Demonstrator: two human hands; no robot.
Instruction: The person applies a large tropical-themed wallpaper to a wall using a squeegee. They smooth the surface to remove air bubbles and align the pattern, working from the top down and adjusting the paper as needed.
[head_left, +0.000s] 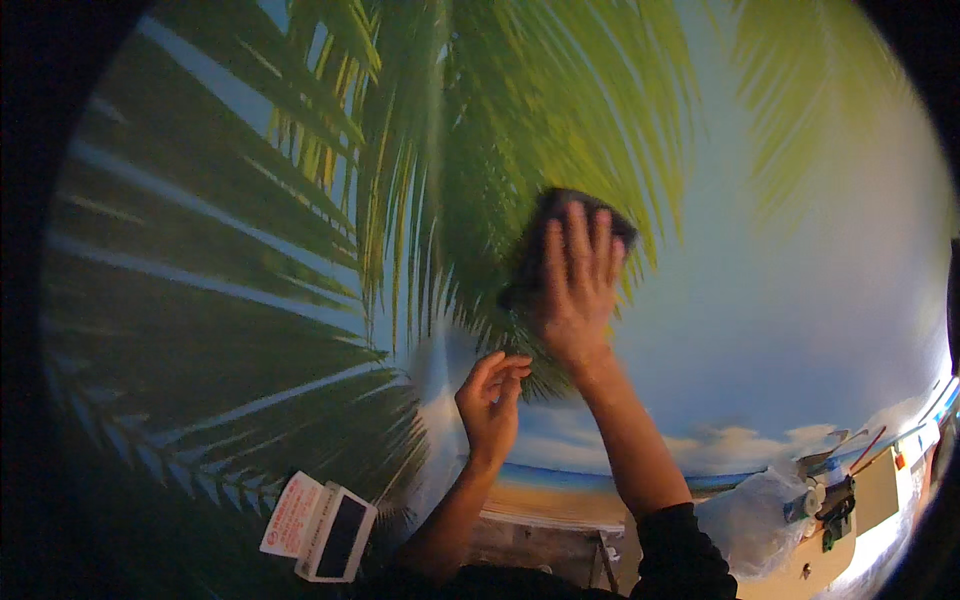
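My right hand (579, 292) lies flat, fingers spread and blurred, over a dark cloth (531, 259) and holds it against a wall mural (645, 337) of palm fronds, sky and beach. Most of the cloth's middle is hidden beneath the palm and fingers. Lower and to the left, my left hand (491, 409) hovers before the mural near the room's corner. Its fingers are loosely curled with a gap to the thumb, and nothing shows in it.
A white device with a dark panel (341, 536) is at the lower left, beside a printed white card (295, 517). At the lower right, a clear plastic bag (750, 521) and several small items crowd a light wooden surface (832, 562). Bright light glares beyond them.
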